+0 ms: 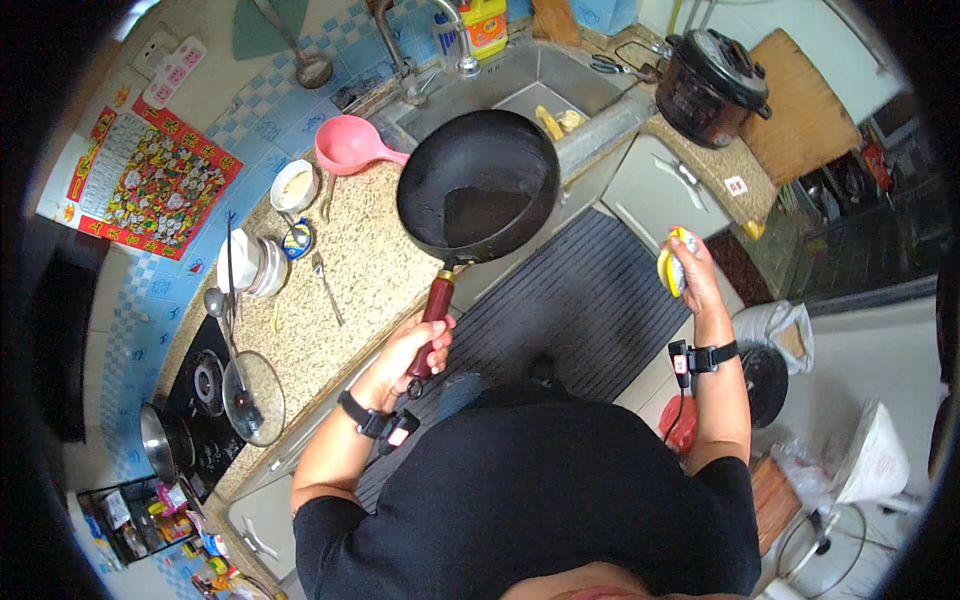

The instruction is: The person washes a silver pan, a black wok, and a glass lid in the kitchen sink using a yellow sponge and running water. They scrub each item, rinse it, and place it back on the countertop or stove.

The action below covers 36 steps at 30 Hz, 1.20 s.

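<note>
My left hand point(420, 349) grips the dark red handle of a black wok point(480, 184). The wok hangs in the air over the counter's front edge near the sink, its dark inside turned up towards me, with a wet-looking darker patch low in it. Out to the right, my right hand point(696, 274) holds a yellow and silvery-grey scrubbing sponge point(676, 262) above the floor, well apart from the wok. Both wrists wear black straps with small devices.
A steel sink point(517, 94) with yellowish scraps lies behind the wok. On the granite counter point(360, 247) are a pink ladle point(349, 146), a white bowl point(294, 187) and a fork point(328, 289). A glass lid point(255, 397) rests by the stove. A pressure cooker point(709, 90) stands right.
</note>
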{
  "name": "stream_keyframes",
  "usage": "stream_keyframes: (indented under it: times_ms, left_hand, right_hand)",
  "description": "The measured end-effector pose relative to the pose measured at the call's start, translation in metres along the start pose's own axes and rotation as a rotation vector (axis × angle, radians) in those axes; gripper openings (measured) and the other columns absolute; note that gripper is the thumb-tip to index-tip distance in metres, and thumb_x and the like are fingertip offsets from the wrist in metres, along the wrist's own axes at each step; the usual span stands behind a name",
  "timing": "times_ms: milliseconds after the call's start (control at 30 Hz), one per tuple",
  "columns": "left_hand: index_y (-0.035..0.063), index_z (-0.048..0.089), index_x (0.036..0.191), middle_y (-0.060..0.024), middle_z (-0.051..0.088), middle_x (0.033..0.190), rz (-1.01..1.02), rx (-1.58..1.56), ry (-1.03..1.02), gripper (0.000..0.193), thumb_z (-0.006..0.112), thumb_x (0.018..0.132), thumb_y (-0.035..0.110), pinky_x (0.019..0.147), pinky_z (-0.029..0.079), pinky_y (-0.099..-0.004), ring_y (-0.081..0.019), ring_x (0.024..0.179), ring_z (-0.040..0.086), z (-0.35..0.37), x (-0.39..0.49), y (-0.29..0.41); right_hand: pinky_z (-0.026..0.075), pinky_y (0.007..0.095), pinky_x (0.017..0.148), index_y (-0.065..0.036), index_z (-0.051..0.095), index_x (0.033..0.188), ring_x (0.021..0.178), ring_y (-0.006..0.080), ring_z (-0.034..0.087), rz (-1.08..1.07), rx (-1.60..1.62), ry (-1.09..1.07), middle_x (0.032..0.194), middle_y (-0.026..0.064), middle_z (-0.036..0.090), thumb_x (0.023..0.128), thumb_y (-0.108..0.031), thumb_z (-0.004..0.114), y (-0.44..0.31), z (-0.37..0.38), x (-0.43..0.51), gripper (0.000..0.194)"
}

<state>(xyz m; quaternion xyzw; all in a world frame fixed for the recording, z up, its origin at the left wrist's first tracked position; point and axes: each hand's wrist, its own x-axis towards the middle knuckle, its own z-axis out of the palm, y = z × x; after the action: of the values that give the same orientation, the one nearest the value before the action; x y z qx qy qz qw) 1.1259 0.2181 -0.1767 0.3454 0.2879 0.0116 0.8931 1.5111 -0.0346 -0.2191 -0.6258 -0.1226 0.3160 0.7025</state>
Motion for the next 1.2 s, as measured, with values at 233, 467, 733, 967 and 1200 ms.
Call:
stream_keyframes:
  times_ms: [233,467,733,967,1200]
  left_hand:
    - [0.0037,0.048,0.100,0.0040,0.045,0.068,-0.012,-0.075,-0.027,0.021,0.056,0.089,0.020,0.046,0.040,-0.0204,-0.0044,0.050,0.044,0.025,0.125,0.034]
    - [0.0053,0.050,0.095,0.0028,0.049,0.068,-0.072,-0.078,0.047,0.014,0.053,0.090,0.018,0.046,0.042,-0.0206,-0.0059,0.052,0.047,-0.004,0.234,0.083]
    - [0.0081,0.051,0.088,0.0011,0.052,0.070,-0.115,-0.071,0.139,0.008,0.054,0.088,0.016,0.046,0.042,-0.0225,-0.0089,0.054,0.050,-0.047,0.319,0.100]
    - [0.0078,0.050,0.091,0.0005,0.052,0.073,-0.197,-0.021,0.272,0.014,0.057,0.088,0.020,0.050,0.043,-0.0237,-0.0093,0.056,0.050,-0.058,0.350,0.095]
    - [0.0036,0.033,0.135,-0.0083,0.057,0.104,-0.158,0.316,0.480,0.054,0.056,0.090,0.022,0.073,0.046,-0.0267,-0.0142,0.086,0.055,-0.051,0.313,0.099]
  right_hand:
    - [0.050,0.0289,0.077,-0.006,0.043,0.126,0.089,0.0179,0.059,-0.027,0.111,0.014,0.097,0.0106,0.060,0.091,-0.022,0.057,-0.030,0.011,0.108,0.041]
    - [0.050,0.0301,0.077,-0.007,0.051,0.117,0.089,0.0194,0.060,0.046,0.133,-0.077,0.101,0.0115,0.061,0.091,-0.027,0.058,-0.060,0.052,0.221,0.034]
    - [0.050,0.0355,0.085,-0.006,0.054,0.113,0.094,0.0217,0.061,0.373,0.310,-0.352,0.104,0.0097,0.061,0.090,-0.025,0.058,-0.042,0.097,0.338,0.030]
    - [0.049,0.0343,0.084,-0.008,0.039,0.127,0.102,0.0211,0.056,0.538,0.061,-0.466,0.114,0.0083,0.054,0.086,-0.022,0.063,0.012,0.163,0.438,0.050]
    - [0.050,0.0323,0.077,-0.009,0.046,0.118,0.094,0.0161,0.058,0.701,-0.089,-0.706,0.105,0.0058,0.058,0.082,-0.027,0.069,0.070,0.221,0.527,0.047]
